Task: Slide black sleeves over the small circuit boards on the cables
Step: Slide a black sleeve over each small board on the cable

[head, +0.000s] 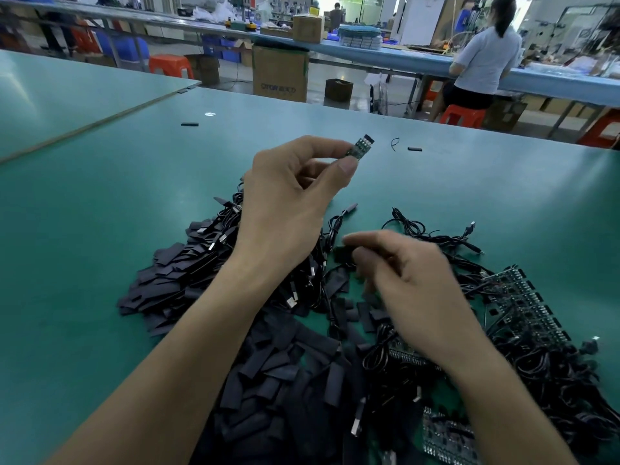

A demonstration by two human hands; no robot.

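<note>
My left hand (288, 196) is raised above the green table and pinches a small green circuit board (361, 148) between thumb and forefinger, its free end pointing up and away. My right hand (396, 280) is lower and blurred, with its fingertips pinching a black sleeve (342, 254). Under my arms lies a heap of loose black sleeves (281, 370). At the left lies a pile of sleeved cables (188, 273) with metal plugs. At the right lies a tangle of black cables with bare circuit boards (530, 313).
The green table (134, 182) stretches ahead, with a few stray sleeves (190, 124) and a bit of wire (394, 143) on it. Behind it stand a cardboard box (280, 73), red stools and a long bench where a person (483, 58) sits facing away.
</note>
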